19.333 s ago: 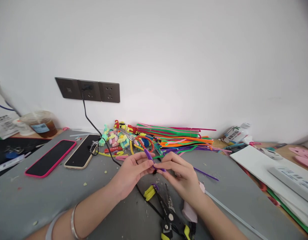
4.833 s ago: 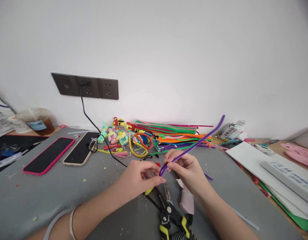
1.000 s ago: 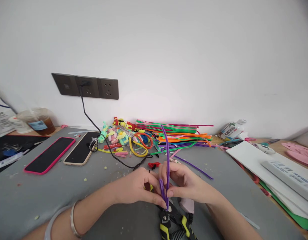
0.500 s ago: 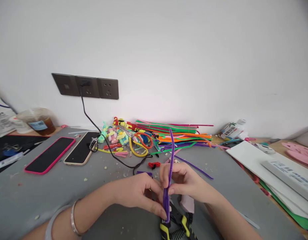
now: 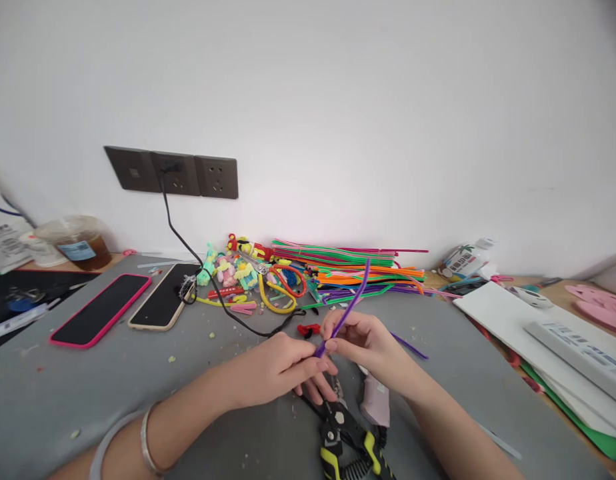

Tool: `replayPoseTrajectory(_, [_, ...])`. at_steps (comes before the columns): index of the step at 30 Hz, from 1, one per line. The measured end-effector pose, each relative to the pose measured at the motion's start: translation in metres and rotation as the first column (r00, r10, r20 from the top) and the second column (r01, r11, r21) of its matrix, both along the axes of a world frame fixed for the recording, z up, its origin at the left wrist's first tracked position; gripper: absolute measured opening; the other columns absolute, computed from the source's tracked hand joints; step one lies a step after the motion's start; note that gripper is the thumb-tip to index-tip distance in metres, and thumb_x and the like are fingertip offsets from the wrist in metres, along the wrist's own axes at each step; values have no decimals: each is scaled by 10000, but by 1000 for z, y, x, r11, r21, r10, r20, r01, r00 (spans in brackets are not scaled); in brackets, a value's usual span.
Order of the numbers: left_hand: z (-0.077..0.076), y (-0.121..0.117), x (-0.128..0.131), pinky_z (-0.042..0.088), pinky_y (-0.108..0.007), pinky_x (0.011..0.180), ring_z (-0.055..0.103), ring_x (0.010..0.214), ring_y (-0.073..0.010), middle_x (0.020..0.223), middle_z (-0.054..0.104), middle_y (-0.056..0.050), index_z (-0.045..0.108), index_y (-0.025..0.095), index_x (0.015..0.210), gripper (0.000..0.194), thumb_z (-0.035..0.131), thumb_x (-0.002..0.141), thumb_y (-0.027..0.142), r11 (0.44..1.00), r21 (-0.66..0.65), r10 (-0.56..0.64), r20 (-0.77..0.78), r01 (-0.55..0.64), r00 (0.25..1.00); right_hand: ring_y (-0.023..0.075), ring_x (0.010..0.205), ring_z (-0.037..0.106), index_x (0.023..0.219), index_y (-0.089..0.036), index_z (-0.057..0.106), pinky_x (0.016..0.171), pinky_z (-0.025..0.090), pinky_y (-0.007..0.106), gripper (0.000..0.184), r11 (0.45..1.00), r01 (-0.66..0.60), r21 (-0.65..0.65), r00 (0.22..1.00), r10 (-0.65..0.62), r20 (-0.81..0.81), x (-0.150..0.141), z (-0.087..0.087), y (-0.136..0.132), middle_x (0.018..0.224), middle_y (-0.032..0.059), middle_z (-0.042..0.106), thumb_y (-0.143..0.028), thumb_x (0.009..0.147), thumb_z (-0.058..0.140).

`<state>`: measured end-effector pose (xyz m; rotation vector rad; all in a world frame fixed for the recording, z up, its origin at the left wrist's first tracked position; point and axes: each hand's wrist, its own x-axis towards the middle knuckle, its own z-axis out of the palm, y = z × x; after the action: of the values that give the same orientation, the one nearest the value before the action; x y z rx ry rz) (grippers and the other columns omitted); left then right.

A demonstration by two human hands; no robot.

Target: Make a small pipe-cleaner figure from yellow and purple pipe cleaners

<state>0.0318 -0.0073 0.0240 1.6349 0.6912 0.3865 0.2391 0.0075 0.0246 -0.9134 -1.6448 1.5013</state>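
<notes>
Both hands meet above the middle of the grey mat, pinching a purple pipe cleaner [image 5: 357,293]. My left hand [image 5: 288,367] grips its lower part between thumb and forefinger, its other fingers hanging loosely below. My right hand [image 5: 361,343] pinches it a little higher, and the free end slants up to the right. Black-and-yellow wire pliers [image 5: 341,433] lie with spread handles just beneath my hands. Beside them is a pale pink object [image 5: 375,400] of a kind I cannot make out. Behind my right hand lies another purple pipe cleaner [image 5: 409,345].
Bundles of coloured pipe cleaners [image 5: 338,257] and small fuzzy figures [image 5: 228,270] lie along the wall. Two phones [image 5: 103,310] rest at left, near a black cable [image 5: 238,321] and a cup of brown drink [image 5: 83,247]. White boxes [image 5: 583,357] are at right.
The purple pipe cleaner has gone from nearly upright over the pliers to slanting right. My left hand has risen, and more of the pliers shows.
</notes>
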Motion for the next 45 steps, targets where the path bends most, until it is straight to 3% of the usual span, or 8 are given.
replayPoseTrajectory(14, [3, -3, 2, 517, -233, 587, 756, 787, -204, 1019, 768, -193, 642, 109, 1052, 480, 307, 1017, 450, 1000, 5, 21, -8, -21, 1000, 146, 756, 599, 829, -179, 650, 727, 504, 280, 240, 997, -21, -76, 995, 13, -101, -1, 0, 1, 791, 11, 629, -385, 795, 770])
replayPoseTrajectory(21, [2, -4, 5, 474, -209, 514, 742, 667, -187, 956, 772, -209, 585, 129, 972, 435, 355, 994, 498, 985, -164, 63, 90, -48, 994, 144, 753, 635, 831, -180, 651, 740, 532, 276, 210, 997, -9, -80, 989, -3, -147, 0, -2, 1, 797, 27, 680, -352, 805, 769])
replayPoseTrajectory(30, [8, -3, 4, 442, -191, 475, 663, 511, -132, 710, 748, -121, 544, 157, 786, 468, 381, 959, 561, 924, -364, -66, 155, 119, 986, 136, 690, 593, 774, -172, 667, 722, 517, 285, 246, 999, -28, -16, 998, 27, -57, -1, -1, 0, 727, 9, 639, -389, 780, 782])
replayPoseTrajectory(34, [4, 1, 4, 451, -199, 480, 661, 514, -132, 736, 745, -105, 582, 147, 867, 466, 466, 920, 595, 933, -359, 78, 146, -21, 986, 142, 680, 580, 778, -172, 660, 660, 493, 273, 261, 996, 56, 76, 998, -54, -22, -2, 1, 0, 746, 19, 634, -417, 813, 743])
replayPoseTrajectory(36, [1, 5, 4, 470, -210, 499, 681, 564, -145, 801, 749, -111, 600, 140, 959, 473, 579, 861, 601, 919, -365, 226, 167, -153, 960, 162, 702, 595, 789, -189, 661, 642, 486, 279, 226, 953, 193, 232, 981, -185, -55, -2, 1, 0, 763, 32, 645, -401, 839, 718])
replayPoseTrajectory(39, [-2, 9, 5, 505, -224, 579, 696, 664, -151, 883, 747, -121, 645, 125, 975, 463, 732, 773, 532, 851, -425, 421, 204, -307, 884, 194, 758, 620, 802, -223, 662, 684, 493, 318, 100, 755, 355, 552, 928, -358, -108, 0, -3, -2, 791, 49, 666, -286, 878, 680])
replayPoseTrajectory(42, [-3, 10, 7, 487, -204, 598, 662, 693, -125, 877, 736, -98, 711, 118, 871, 392, 798, 726, 472, 803, -484, 506, 243, -348, 828, 209, 787, 637, 855, -248, 676, 740, 486, 366, 95, 551, 244, 798, 920, -391, -12, 3, -6, -6, 831, 53, 691, -171, 892, 634])
replayPoseTrajectory(45, [-5, 9, 9, 435, -178, 554, 606, 686, -108, 753, 690, -57, 758, 120, 807, 362, 828, 692, 456, 786, -492, 545, 262, -375, 797, 205, 767, 630, 916, -260, 686, 750, 458, 378, 133, 442, 78, 894, 912, -394, 116, 3, -6, -10, 842, 47, 695, -150, 896, 614])
